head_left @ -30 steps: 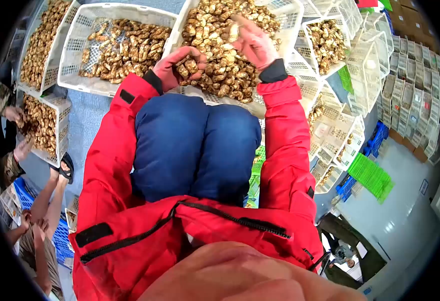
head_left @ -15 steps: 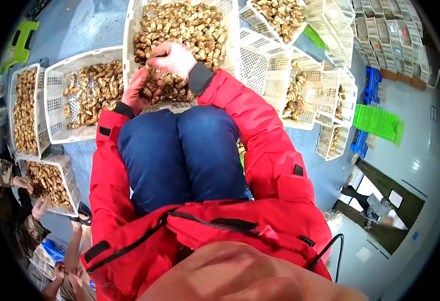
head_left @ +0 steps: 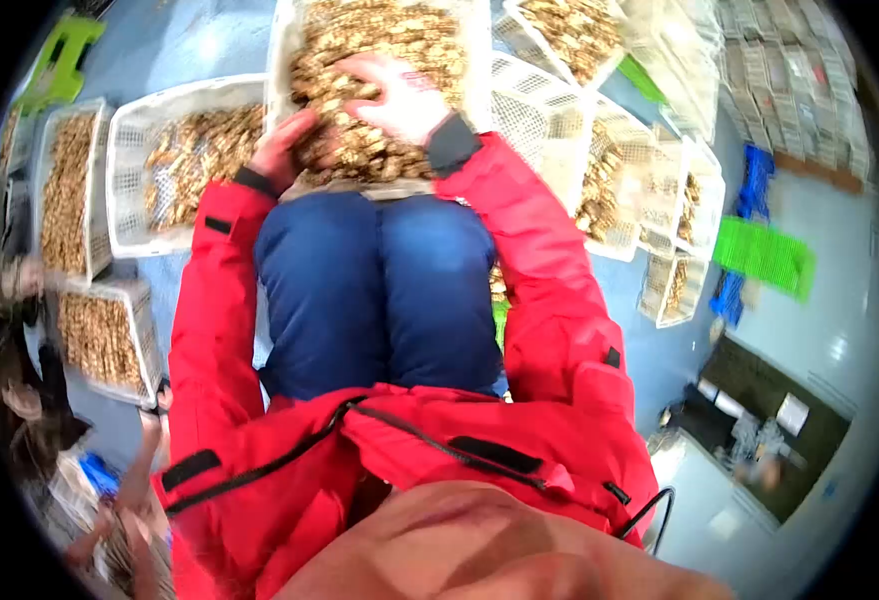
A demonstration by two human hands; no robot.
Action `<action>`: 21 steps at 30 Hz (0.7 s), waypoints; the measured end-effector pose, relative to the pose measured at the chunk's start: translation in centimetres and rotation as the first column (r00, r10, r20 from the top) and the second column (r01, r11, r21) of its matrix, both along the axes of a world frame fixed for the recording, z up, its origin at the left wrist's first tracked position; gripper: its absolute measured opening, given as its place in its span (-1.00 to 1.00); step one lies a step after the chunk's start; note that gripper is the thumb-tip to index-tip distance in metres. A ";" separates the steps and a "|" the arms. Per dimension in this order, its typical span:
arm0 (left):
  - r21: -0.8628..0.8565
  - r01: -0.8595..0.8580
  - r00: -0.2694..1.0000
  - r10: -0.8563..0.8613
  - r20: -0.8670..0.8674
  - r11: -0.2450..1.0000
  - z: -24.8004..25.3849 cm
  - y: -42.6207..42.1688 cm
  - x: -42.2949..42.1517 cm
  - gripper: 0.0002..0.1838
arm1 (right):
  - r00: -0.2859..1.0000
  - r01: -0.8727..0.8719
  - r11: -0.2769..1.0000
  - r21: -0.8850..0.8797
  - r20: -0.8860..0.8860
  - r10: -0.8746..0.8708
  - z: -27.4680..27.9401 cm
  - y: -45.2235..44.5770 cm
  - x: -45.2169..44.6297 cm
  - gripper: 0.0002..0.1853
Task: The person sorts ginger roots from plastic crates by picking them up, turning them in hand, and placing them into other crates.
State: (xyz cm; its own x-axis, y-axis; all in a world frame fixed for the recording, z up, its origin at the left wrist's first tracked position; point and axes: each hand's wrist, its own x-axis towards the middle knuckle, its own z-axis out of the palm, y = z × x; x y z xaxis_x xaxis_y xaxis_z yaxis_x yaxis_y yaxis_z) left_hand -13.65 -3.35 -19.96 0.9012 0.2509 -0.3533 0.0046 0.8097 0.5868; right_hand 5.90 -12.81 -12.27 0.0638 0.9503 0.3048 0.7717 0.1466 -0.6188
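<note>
While the right hand (head_left: 394, 100) keeps its thumb and fingers wide apart over the knobbly, brown-and-cream lumps (head_left: 384, 30), the left hand (head_left: 284, 145) lies beside those at the left wall, blur hiding whether its fingers grip any; rounded and irregular, the lumps fill a white plastic crate (head_left: 477, 60) beyond smooth, padded blue trousers (head_left: 319, 290)

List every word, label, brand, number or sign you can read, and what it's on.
No text is readable.
Top-centre white crate: no legible lettering.
Stacked crates, upper right: any markings too blurred.
White rectangle, lower right: too small and blurred to tell.
</note>
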 end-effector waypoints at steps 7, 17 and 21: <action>0.236 0.007 0.986 0.033 -0.162 0.972 7.6 -0.2 1.0 -0.65 | 0.992 -0.117 0.992 -0.050 -0.045 0.114 1.7 0.4 -1.8 -0.45; -0.533 -0.342 0.852 0.494 0.172 0.774 7.1 -1.1 0.1 -0.78 | 0.082 -0.025 0.989 -0.148 -0.986 -0.145 -1.4 -0.2 -0.3 -0.60; -0.517 -0.289 0.833 0.478 0.278 0.806 6.4 -0.9 0.3 -0.74 | -0.101 -0.085 0.996 -0.030 -0.994 -0.039 -1.9 0.3 -0.5 -0.44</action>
State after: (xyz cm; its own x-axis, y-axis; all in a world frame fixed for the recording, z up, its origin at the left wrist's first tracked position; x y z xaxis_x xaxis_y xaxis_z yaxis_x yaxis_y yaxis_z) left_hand -13.36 -4.23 -13.61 0.8448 0.5090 -0.1651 -0.5069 0.8601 0.0577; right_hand 5.38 -12.54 -14.17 0.2149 0.9688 -0.1237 -0.7038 0.0657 -0.7073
